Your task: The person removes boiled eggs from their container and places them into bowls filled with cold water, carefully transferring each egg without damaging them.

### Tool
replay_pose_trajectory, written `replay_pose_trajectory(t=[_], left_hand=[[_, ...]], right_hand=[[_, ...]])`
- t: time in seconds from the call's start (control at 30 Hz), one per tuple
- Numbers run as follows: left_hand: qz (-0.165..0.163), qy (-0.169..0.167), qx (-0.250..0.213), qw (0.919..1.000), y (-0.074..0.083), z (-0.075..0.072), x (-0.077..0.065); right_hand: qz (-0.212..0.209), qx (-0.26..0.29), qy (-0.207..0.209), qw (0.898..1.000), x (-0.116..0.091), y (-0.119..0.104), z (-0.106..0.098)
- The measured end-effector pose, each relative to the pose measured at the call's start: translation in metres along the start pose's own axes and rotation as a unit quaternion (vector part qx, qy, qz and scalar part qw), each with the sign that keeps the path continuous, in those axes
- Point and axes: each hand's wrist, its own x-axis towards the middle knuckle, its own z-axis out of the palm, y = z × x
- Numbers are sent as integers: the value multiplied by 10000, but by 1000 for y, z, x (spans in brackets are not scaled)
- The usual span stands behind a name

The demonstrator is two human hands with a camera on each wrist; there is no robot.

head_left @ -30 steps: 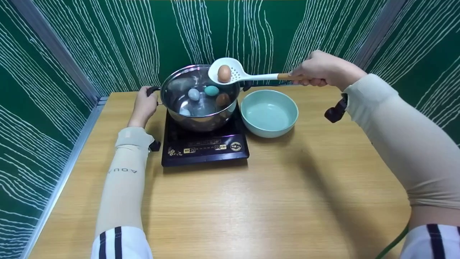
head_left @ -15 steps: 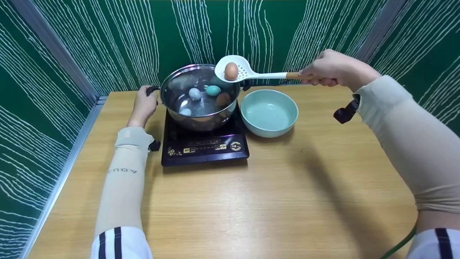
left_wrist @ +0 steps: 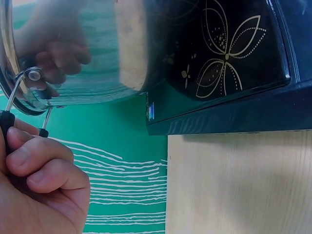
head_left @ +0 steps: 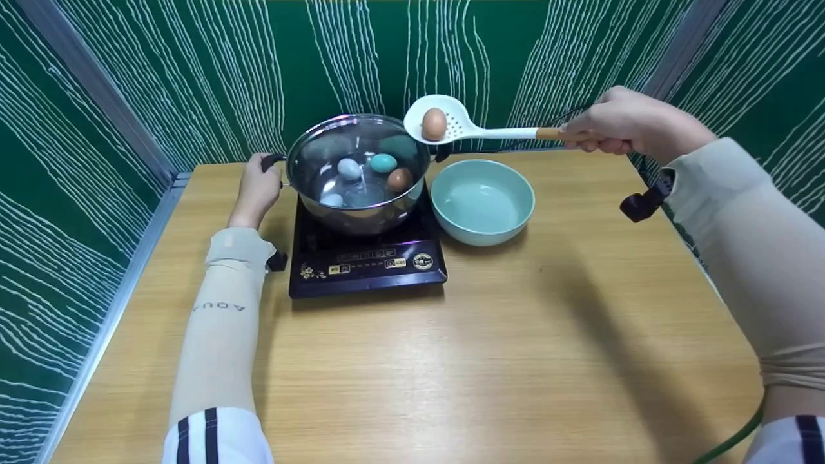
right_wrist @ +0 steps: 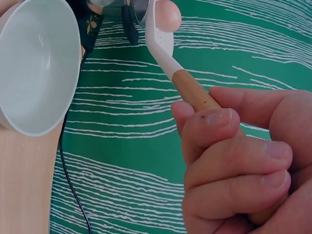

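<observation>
My right hand (head_left: 628,125) grips the wooden handle of a white slotted spoon (head_left: 506,133), which carries a brown egg (head_left: 434,124) in its bowl. The spoon's head is raised over the right rim of a steel pot (head_left: 361,216). In the right wrist view, my fingers wrap round the handle (right_wrist: 192,90). On the other side, my left hand (head_left: 259,187) holds the pot's black left handle (head_left: 273,161). Inside the pot lie several eggs: a teal egg (head_left: 383,163), a brown egg (head_left: 399,180) and pale blue ones. Right of the pot stands a light green bowl (head_left: 483,196) with nothing in it.
The pot sits on a black induction cooker (head_left: 368,267) with its control panel facing me. All this stands on a wooden table (head_left: 419,374). Green walls with white lines rise behind and at both sides. A dark cable (right_wrist: 68,170) runs behind the bowl.
My right hand has moved right and slightly up with the slotted spoon and its egg, from over the pot to its right rim. My left hand has stayed on the pot handle.
</observation>
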Motion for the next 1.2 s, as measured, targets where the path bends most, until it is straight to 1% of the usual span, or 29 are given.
replay_pose_trajectory(t=[0.3, 0.6, 0.7, 0.83, 0.97, 1.03, 1.2], left_hand=[[-23, -36, 59, 10000, 0, 0, -1], [-175, -137, 20, 9997, 1, -2, -2], [-196, -129, 18, 9997, 0, -2, -1], [-107, -68, 8, 9999, -1, 0, -1], [-38, -32, -25, 10000, -1, 1, -1], [-40, -32, -29, 10000, -1, 1, -1], [-94, -72, -4, 9999, 0, 0, -1]], right_hand=[[93, -27, 113, 9999, -6, 20, -9], [275, 243, 88, 9993, -5, 37, -15], [280, 143, 154, 9994, -6, 43, -15], [276, 18, 206, 9994, -8, 52, -15], [356, 242, 157, 9990, -7, 59, -14], [408, 381, 114, 9984, -6, 62, -15], [529, 527, 52, 9972, -5, 71, -13]])
